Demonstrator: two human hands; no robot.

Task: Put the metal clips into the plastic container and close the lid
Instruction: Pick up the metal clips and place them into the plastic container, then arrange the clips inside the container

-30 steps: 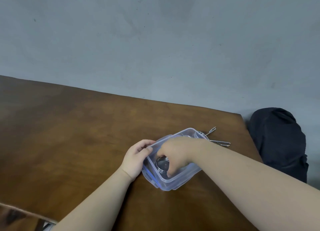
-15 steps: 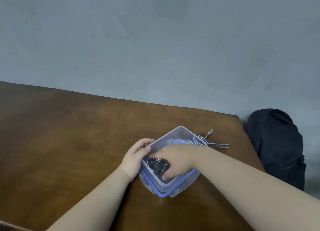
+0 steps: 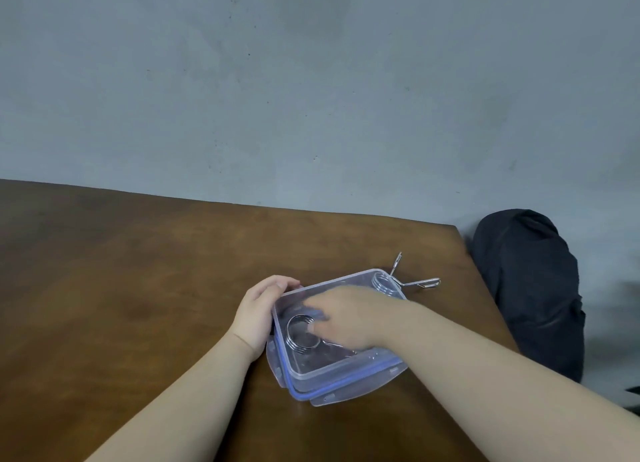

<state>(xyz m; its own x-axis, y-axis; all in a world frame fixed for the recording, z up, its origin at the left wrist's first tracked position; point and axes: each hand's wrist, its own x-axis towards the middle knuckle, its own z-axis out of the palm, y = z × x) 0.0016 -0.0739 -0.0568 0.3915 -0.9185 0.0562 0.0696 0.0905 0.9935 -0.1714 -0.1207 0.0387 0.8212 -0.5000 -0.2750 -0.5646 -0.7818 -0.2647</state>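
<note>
A clear plastic container [image 3: 311,375] sits on the brown table, resting on its blue-edged lid [image 3: 346,394], which sticks out underneath. My left hand [image 3: 258,314] grips the container's left rim. My right hand [image 3: 349,317] reaches inside with its fingers loosely spread over a metal clip [image 3: 299,335]. That clip lies on the container's bottom, its coil just below my thumb and its handles hidden under my palm. A second metal clip [image 3: 408,281] lies on the table against the container's far right corner.
The table's right edge [image 3: 485,288] runs close to the container. A dark bag [image 3: 530,288] sits beyond that edge, against the grey wall. Bare wood stretches to the left of my hands.
My right hand lowered the clip into the container and loosened its fingers; the clip now lies flat on the bottom. The left hand stays on the rim.
</note>
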